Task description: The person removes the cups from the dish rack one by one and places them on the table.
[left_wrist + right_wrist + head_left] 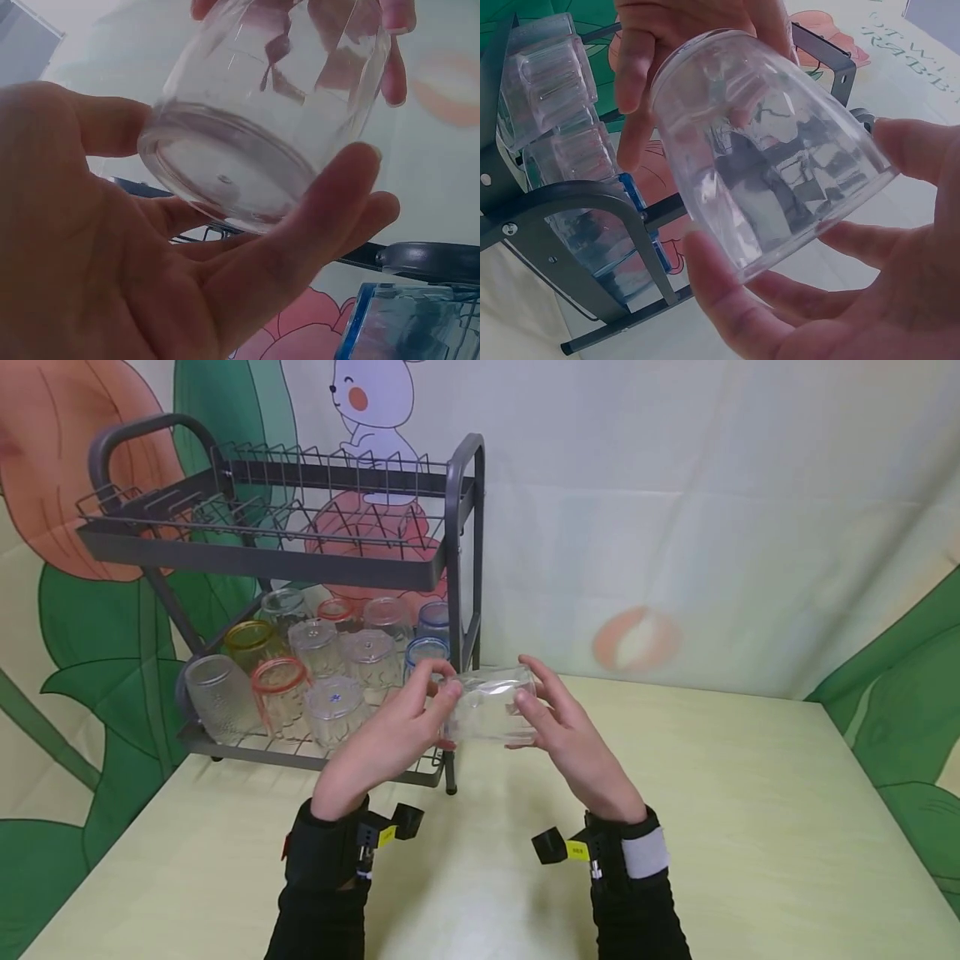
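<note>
A clear drinking glass [491, 706] is held on its side in the air between both hands, just right of the rack's front post. My left hand [390, 727] grips it around the thick base, thumb and fingertips on opposite sides in the left wrist view. At the other end, my right hand [573, 743] pinches the rim, with the thumb facing me and fingers over the top and below. The right wrist view shows the faceted wall of the glass [772, 165] and its wide mouth turned toward the right palm.
A dark two-tier dish rack [255, 560] stands at the left. On its lower shelf several glasses sit upside down, among them a red-rimmed glass [281, 697], a yellow glass [251, 639] and a blue-rimmed glass [427, 649]. The pale table [750, 827] extends to the right; a printed curtain [712, 527] hangs behind.
</note>
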The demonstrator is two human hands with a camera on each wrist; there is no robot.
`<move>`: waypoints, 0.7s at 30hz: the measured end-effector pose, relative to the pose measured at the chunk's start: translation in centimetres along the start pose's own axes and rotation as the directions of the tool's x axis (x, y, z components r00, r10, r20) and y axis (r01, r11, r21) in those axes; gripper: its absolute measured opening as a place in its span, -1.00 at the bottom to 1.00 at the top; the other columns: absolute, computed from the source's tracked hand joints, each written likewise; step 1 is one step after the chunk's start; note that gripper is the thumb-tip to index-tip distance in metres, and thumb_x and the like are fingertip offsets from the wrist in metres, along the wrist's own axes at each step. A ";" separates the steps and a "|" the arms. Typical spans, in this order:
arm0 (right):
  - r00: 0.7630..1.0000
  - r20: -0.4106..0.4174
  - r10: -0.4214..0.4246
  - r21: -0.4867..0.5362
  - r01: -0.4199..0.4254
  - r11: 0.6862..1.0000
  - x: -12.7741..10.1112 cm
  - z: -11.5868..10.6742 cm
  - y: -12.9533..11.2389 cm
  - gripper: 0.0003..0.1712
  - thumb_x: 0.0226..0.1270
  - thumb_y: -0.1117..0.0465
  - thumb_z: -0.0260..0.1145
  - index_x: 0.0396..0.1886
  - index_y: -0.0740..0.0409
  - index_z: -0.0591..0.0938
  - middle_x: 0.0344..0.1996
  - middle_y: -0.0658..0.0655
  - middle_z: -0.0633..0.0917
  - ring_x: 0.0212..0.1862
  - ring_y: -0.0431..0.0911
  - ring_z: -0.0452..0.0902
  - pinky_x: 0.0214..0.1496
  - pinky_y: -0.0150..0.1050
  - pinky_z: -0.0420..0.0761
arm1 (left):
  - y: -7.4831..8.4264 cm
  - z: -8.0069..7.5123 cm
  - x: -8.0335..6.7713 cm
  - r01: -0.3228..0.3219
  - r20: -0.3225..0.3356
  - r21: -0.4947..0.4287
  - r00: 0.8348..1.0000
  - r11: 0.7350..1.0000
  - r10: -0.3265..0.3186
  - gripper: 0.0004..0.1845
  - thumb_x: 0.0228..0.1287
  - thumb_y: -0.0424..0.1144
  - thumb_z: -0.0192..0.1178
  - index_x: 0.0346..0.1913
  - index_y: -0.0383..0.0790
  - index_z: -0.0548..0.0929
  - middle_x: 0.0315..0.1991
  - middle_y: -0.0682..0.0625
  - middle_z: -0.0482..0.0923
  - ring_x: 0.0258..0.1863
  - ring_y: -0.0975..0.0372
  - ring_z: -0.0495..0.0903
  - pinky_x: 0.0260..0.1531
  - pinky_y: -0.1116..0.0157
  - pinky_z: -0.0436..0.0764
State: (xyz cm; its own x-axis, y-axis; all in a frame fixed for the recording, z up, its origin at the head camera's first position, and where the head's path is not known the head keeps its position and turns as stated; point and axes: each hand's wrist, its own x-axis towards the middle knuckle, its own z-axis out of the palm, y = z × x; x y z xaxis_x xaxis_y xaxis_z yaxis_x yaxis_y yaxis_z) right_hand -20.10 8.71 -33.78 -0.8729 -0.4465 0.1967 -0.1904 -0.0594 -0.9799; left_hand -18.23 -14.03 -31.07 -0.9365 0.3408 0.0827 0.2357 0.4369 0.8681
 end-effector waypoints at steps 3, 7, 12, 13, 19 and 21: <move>1.000 -0.008 -0.002 0.005 0.002 1.000 0.0 0.0 0.0 -0.36 0.53 0.00 0.11 0.51 -0.15 0.17 0.27 0.21 0.32 0.22 0.12 0.36 0.05 0.02 0.62 | -0.1 -0.1 0.0 -0.005 0.020 0.004 1.000 1.000 0.005 -0.51 0.58 0.06 -0.19 0.34 -0.17 0.15 0.06 -0.31 0.35 -0.19 0.00 0.69 -0.12 0.05 0.65; 1.000 -0.019 0.004 -0.007 -0.004 1.000 0.0 0.0 0.0 -0.37 0.52 0.00 0.13 0.50 -0.16 0.19 0.27 0.18 0.33 0.21 0.12 0.40 0.08 0.02 0.60 | -0.1 -0.2 0.1 -0.003 0.050 0.012 0.999 1.000 0.003 -0.51 0.59 0.04 -0.18 0.35 -0.18 0.15 0.05 -0.27 0.39 -0.11 -0.04 0.63 -0.10 0.06 0.66; 1.000 -0.028 0.011 -0.022 -0.012 1.000 0.0 -0.1 0.0 -0.36 0.50 -0.02 0.16 0.49 -0.16 0.21 0.26 0.17 0.35 0.19 0.08 0.46 0.14 0.00 0.56 | -0.3 -0.3 0.0 0.000 0.086 0.019 0.996 1.000 -0.002 -0.49 0.59 0.04 -0.21 0.39 -0.18 0.12 0.08 -0.26 0.40 -0.03 -0.02 0.58 -0.03 0.03 0.62; 0.999 -0.032 0.012 -0.022 -0.013 1.000 0.0 -0.1 0.0 -0.36 0.50 -0.02 0.17 0.49 -0.16 0.21 0.26 0.17 0.36 0.18 0.08 0.47 0.14 0.00 0.56 | -0.3 -0.3 0.0 0.005 0.091 0.028 0.996 1.000 -0.007 -0.48 0.59 0.06 -0.22 0.40 -0.17 0.12 0.08 -0.26 0.40 -0.04 -0.02 0.59 -0.03 0.03 0.62; 0.998 -0.054 0.017 -0.021 -0.018 1.000 -0.1 -0.3 0.0 -0.37 0.48 -0.02 0.20 0.47 -0.14 0.26 0.23 0.18 0.40 0.16 0.07 0.49 0.13 -0.02 0.57 | -0.4 -0.2 0.0 0.017 0.095 0.104 0.995 0.994 -0.027 -0.44 0.57 0.13 -0.24 0.43 -0.10 0.12 0.09 -0.23 0.44 -0.10 -0.01 0.61 -0.11 0.04 0.59; 0.998 -0.057 0.022 -0.026 -0.024 0.999 -0.1 -0.4 0.0 -0.37 0.48 -0.01 0.20 0.46 -0.13 0.27 0.22 0.19 0.41 0.16 0.07 0.49 0.13 -0.03 0.57 | -0.5 -0.1 0.1 0.007 0.092 0.142 0.996 0.990 -0.020 -0.45 0.57 0.13 -0.24 0.42 -0.10 0.14 0.07 -0.20 0.48 -0.08 0.00 0.59 -0.10 0.04 0.59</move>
State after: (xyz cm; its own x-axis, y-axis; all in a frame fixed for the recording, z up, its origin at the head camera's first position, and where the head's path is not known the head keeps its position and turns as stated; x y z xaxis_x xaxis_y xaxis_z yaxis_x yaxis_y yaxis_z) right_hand -20.14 9.11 -33.77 -0.9009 -0.3965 0.1766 -0.1812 -0.0260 -0.9831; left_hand -18.46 -14.33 -31.41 -0.9130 0.4075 0.0198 0.2638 0.5528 0.7904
